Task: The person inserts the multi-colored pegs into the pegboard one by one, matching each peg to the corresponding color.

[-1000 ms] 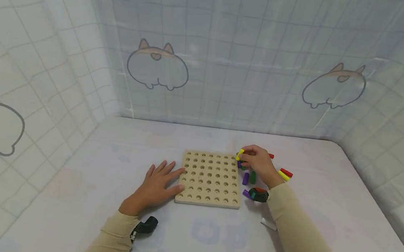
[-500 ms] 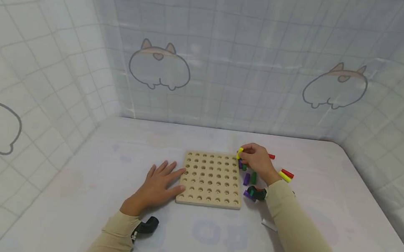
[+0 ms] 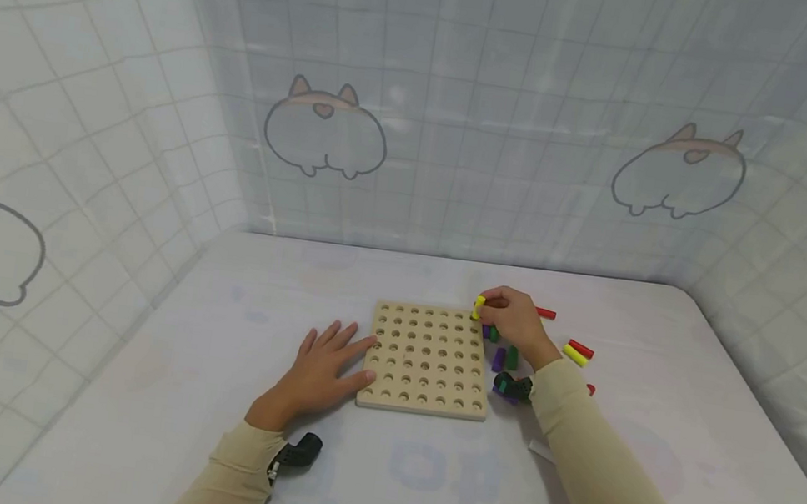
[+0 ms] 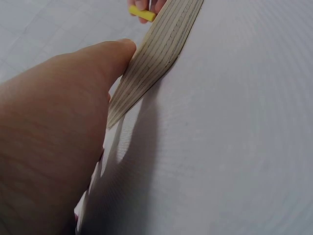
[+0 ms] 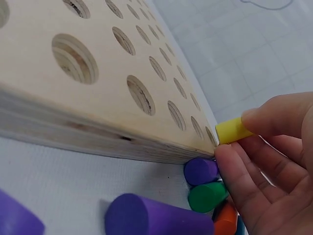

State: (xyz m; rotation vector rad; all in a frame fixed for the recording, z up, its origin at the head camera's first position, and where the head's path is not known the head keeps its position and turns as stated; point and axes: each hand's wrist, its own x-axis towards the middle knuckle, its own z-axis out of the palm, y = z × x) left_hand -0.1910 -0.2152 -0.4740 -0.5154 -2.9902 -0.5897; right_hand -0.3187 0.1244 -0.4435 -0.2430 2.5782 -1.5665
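A square wooden pegboard with rows of round holes lies on the table. My right hand pinches a yellow peg between thumb and fingers at the board's far right corner. In the right wrist view the peg's end is close to the corner hole; I cannot tell whether it has entered. My left hand rests at the board's left side with fingers spread, thumb and index finger touching the edge. In the left wrist view the thumb lies against the layered side of the board.
Purple pegs and a green peg lie along the board's right side. Further right are a red peg and a yellow peg beside it. A white piece lies partly under the right sleeve. A tiled-pattern curtain stands behind the table.
The yellow peg has gone from tilted beside the corner to more upright over the corner hole. The left hand keeps its place on the board, and the whole view has shifted slightly.
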